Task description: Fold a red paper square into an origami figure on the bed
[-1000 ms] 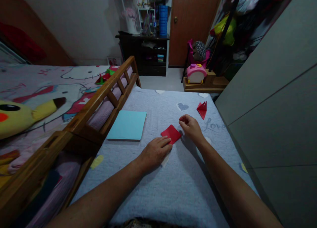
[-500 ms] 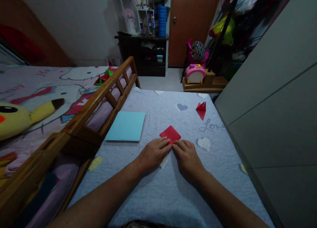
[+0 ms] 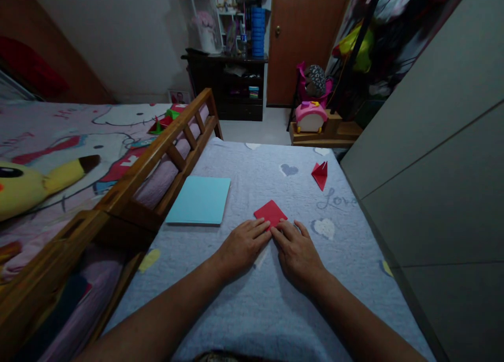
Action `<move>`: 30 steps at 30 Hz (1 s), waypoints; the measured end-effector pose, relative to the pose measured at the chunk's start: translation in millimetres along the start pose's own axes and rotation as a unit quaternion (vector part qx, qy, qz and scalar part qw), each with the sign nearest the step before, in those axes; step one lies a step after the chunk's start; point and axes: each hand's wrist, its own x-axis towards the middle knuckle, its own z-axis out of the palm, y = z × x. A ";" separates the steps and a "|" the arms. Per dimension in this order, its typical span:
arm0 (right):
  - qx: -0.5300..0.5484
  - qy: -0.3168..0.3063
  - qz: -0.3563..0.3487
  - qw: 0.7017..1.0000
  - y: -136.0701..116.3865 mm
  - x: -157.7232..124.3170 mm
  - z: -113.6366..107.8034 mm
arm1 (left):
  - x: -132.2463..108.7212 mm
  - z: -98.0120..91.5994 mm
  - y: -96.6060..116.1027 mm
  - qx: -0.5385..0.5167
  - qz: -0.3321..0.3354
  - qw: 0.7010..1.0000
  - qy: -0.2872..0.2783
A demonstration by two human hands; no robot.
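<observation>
A small square of folded red paper [image 3: 271, 212] lies flat on the bedspread, one corner pointing away from me. My left hand [image 3: 246, 242] presses on its near left edge, thumb and fingers close together at the paper. At the near right edge, my right hand [image 3: 298, 249] has its thumb and index finger on the near corner, with the other fingers slightly fanned. Both hands cover the nearest part of the paper. Farther right rests another red folded-paper piece [image 3: 320, 175] with pointed tips, touched by neither hand.
A light blue square pad [image 3: 200, 200] lies to the left on the bedspread [image 3: 236, 325]. Beyond it runs a wooden bed rail [image 3: 129, 186], with a yellow plush toy [image 3: 23, 191] on the neighbouring bed. A pale cabinet [image 3: 441, 141] borders the right side.
The fingers of my right hand have spread a little and shifted slightly at the paper's near corner. My left hand and the red paper stay almost where they were.
</observation>
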 end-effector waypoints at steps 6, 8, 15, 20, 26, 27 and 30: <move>-0.012 -0.014 0.008 1.000 -2.5 -2.2 -4.1 | -1.7 0.6 0.4 0.005 -0.004 1.000 -0.008; -0.021 -0.012 0.012 1.000 -1.5 -2.9 -4.7 | -2.3 1.3 0.0 0.000 -0.010 1.000 -0.009; -0.063 0.028 0.058 0.996 18.4 -3.9 -7.6 | -1.8 -0.2 -0.7 -0.010 -0.006 1.000 -0.004; -0.073 0.051 0.085 0.992 29.9 -2.5 -9.8 | -1.8 -0.3 -0.9 -0.015 -0.008 1.000 0.001; -0.031 0.069 0.047 0.996 22.0 -1.3 -9.2 | -1.8 -0.7 -0.6 -0.004 -0.013 1.000 -0.002; -0.021 0.059 0.019 0.998 18.7 -1.2 -8.5 | -1.4 -1.3 -0.3 -0.004 -0.017 1.000 -0.005; -0.007 0.006 -0.037 0.999 10.8 -0.6 -6.7 | -0.4 -3.3 1.1 -0.005 -0.022 1.000 -0.017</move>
